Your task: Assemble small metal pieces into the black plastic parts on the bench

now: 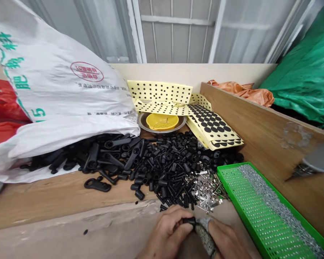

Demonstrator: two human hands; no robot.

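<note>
My left hand (169, 232) is closed around a small black cylindrical plastic part (189, 222), pinched between thumb and fingers near the front of the table. Close against its right end is my right hand (223, 235), fingers curled, with grey wrapping on the fingertips. Whatever lies inside the right hand's grip is hidden. Just beyond both hands spreads a pile of small black plastic parts (162, 162), including caps and ribbed pegs. Thin silvery metal pieces (206, 190) lie at the pile's right front.
A green tray (248, 212) of small metal pieces stands at right, beside a wooden partition (261, 133). Black handle-like parts (94, 158) spill from a white sack (70, 82). Behind are a yellow strainer (162, 122) in a metal bowl (143, 124) and dotted sticker sheets (213, 126).
</note>
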